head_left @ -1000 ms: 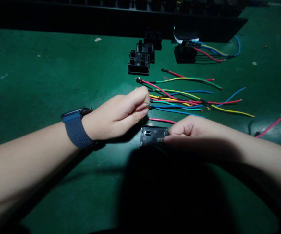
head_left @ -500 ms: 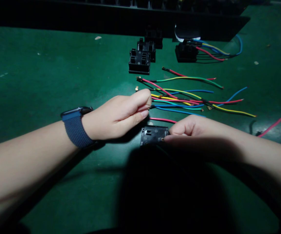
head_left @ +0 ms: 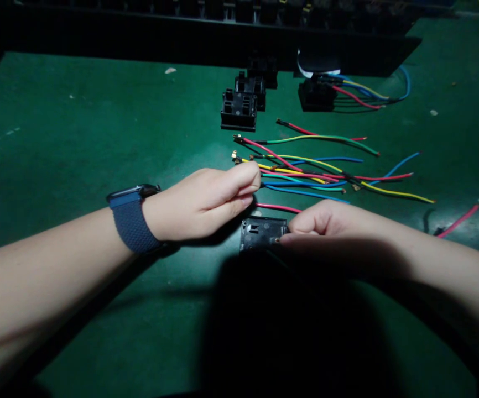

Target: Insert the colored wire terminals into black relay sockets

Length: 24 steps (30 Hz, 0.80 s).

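My left hand (head_left: 214, 202), wearing a watch with a blue woven band (head_left: 134, 224), is closed at the left ends of the loose wires. What its curled fingers hold, if anything, is hidden. Below its fingertips lies a black plastic socket housing (head_left: 260, 229), open side up. My right hand (head_left: 316, 224) is pinched at the housing's right edge, with a small brass terminal (head_left: 277, 240) showing at the thumb tip. The rest of that piece is out of sight behind the fingers. A red wire (head_left: 279, 208) runs between the two hands, just above the housing.
Red, blue, yellow and green wires (head_left: 306, 176) with crimped ends lie across the green tabletop (head_left: 77, 138). Several black housings (head_left: 238, 113) stand in a row behind. A wired housing (head_left: 316, 97) sits farther right, beneath a long dark rack (head_left: 181, 41). A short red wire (head_left: 459, 221) lies far right.
The view has tilted up slightly, so the table things appear a little lower. Both hands keep nearly the same pose and place by the housing.
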### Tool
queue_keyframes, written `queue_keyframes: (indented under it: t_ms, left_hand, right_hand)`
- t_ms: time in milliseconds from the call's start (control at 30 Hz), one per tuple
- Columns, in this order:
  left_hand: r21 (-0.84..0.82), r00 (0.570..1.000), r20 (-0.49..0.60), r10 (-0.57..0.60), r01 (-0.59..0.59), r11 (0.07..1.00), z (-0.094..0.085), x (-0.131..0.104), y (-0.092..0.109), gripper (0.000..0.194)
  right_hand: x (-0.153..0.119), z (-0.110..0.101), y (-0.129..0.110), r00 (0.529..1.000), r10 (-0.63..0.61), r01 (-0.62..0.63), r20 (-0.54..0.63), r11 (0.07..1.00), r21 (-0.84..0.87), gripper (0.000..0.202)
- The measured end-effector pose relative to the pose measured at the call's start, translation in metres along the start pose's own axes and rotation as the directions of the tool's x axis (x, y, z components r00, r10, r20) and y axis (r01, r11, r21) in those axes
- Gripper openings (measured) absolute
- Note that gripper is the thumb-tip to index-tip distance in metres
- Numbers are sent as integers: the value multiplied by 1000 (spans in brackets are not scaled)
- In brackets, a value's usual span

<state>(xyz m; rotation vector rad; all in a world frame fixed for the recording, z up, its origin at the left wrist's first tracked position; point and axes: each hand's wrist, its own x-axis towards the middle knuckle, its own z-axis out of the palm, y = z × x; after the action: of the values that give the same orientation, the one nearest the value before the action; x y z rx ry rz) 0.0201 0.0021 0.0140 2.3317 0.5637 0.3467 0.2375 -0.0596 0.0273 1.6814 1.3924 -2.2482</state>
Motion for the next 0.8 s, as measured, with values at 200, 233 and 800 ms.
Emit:
queue_keyframes:
  t_ms: [200,233,800]
  left_hand:
    - [-33,994,71,-88,91,995,-2,1,3,18]
    - [-38,993,72,-97,100,994,-2,1,3,18]
    - [-89,988,104,-111,121,989,-5,3,5,20]
  right_hand:
    - [3,-2,4,999,-33,33,26,999,29,57]
    - [3,-2,4,999,-37,37,25,999,29,57]
    - [3,-3,4,999,-43,43,26,999,4,56]
